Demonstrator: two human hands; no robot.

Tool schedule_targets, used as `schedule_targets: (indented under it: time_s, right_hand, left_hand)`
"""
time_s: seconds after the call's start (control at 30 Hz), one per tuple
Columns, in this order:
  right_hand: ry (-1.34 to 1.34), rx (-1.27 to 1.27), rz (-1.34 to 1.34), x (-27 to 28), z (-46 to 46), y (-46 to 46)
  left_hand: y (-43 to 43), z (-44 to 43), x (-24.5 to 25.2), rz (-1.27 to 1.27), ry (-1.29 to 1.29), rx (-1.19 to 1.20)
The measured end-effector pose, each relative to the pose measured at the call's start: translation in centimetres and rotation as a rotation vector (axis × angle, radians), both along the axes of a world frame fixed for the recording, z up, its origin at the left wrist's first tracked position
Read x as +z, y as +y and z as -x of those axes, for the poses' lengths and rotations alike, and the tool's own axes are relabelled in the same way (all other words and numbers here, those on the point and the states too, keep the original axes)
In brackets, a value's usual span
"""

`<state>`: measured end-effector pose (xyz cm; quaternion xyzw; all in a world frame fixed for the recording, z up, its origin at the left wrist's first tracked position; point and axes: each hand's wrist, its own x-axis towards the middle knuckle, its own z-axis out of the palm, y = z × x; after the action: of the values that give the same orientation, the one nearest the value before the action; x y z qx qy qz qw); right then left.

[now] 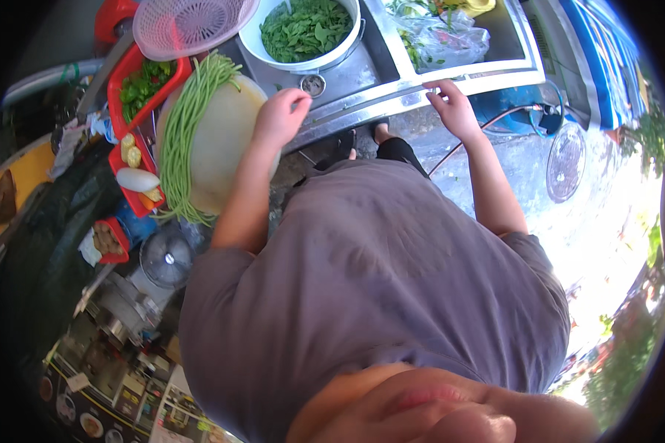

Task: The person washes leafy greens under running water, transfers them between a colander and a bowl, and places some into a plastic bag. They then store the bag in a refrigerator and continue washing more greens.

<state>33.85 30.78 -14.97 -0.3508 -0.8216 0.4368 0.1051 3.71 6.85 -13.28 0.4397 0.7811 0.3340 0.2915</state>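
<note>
My left hand hovers by the front edge of a steel sink, fingers curled toward the thumb. Whether it pinches anything small is hidden. Just beyond it lies a small round metal drain or cup. My right hand is at the sink's front rim on the right, thumb and forefinger apart, with nothing clearly held. A white bucket stands in the left part of the sink, holding loose green leaves. Long green beans lie in a bundle across a round chopping board left of my left arm.
The right basin holds a clear plastic bag among vegetable scraps. At the left are a pink colander, a red basket of green peppers, and a red tray with corn and a white radish. A hose trails below the sink.
</note>
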Motion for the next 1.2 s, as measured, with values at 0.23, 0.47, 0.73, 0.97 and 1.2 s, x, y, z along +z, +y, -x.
schedule_targets:
  time_s: [0.23, 0.47, 0.73, 0.97, 1.2]
  right_hand:
    - [0.212, 0.558, -0.161, 1.3, 20.1, 5.0]
    - [-0.559, 1.293, -0.548, -10.1, 35.1, 3.2]
    - [-0.991, 1.136, -0.567, -22.1, 38.2, 6.8]
    - [-0.538, 0.532, 0.069, -13.3, 36.9, 8.1]
    - [-0.777, 0.958, -0.25, -7.6, 34.9, 3.5]
  left_hand:
    - [-8.9, -2.4, 1.8, 0.113, 0.123, 0.595]
    - [-11.9, -8.4, 3.0, 0.082, 0.178, 0.799]
    - [-19.3, -12.0, 0.6, 0.122, 0.119, 0.965]
    - [-24.1, -9.1, -0.8, 0.089, 0.155, 0.981]
    - [-23.0, -6.5, 2.7, -0.038, 0.168, 1.043]
